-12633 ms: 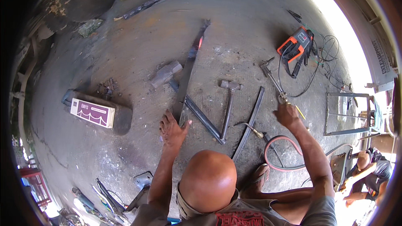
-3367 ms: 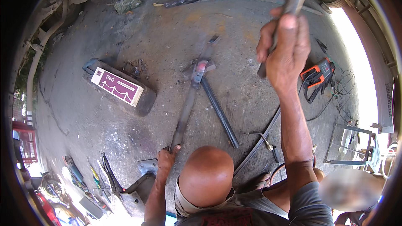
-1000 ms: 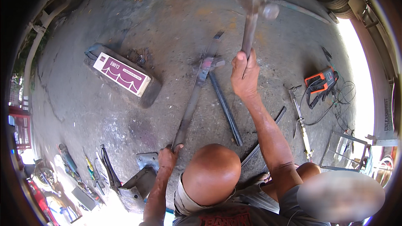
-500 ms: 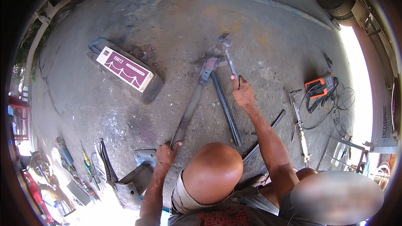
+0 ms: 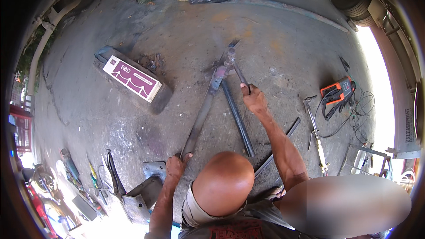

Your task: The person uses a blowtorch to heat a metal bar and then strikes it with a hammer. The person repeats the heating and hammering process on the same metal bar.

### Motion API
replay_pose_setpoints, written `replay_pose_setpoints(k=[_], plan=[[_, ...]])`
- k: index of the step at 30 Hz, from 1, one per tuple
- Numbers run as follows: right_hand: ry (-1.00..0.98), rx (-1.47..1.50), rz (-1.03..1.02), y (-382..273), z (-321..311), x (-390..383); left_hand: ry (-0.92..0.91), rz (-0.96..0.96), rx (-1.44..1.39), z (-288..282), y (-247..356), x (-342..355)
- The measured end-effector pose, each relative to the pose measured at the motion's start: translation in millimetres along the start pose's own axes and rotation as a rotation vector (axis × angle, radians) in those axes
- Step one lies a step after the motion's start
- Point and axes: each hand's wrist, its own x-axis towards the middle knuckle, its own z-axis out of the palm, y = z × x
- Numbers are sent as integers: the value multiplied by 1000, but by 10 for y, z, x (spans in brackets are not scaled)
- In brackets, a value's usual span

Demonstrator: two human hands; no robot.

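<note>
In the head view, a rough grey concrete floor (image 5: 110, 135), stained with rusty patches and pale specks, fills most of the space. A long metal bar (image 5: 201, 113) lies across its middle, reddish toward the far end. The left hand (image 5: 175, 164) grasps the bar's near end; the right hand (image 5: 255, 100) is clenched around the handle of a hammer (image 5: 241, 74), whose head is over the bar's far part, though whether they touch I cannot tell. A dark pipe (image 5: 237, 119) slants toward the knee from beside the bar.

To the left, a white-and-purple box (image 5: 133, 79) rests on a dark block (image 5: 163, 102). On the right are a torch (image 5: 315, 135) and an orange-and-black machine (image 5: 337, 92) with loose cables. A long pole (image 5: 287, 8) stretches across the far floor, and stacked tyres (image 5: 352, 2) stand at the upper right. Bright daylight edges the right side.
</note>
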Motion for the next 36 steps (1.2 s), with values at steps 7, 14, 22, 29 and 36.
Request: replay_pose_setpoints(k=[7,14,22,29,36], plan=[[-14,74,105,118,-72,124,-60,-41,-80,-198,404,215],[218,271,-100,-545,-587,-5,50,-22,57,-214,304,618],[62,305,49,163,59,124,-26,-48,55,-158,611,547],[114,404,-64,-498,-605,25,-29,-137,51,-203,432,533],[88,158,-126,-98,125,-220,-68,-110,0,-171,448,516]])
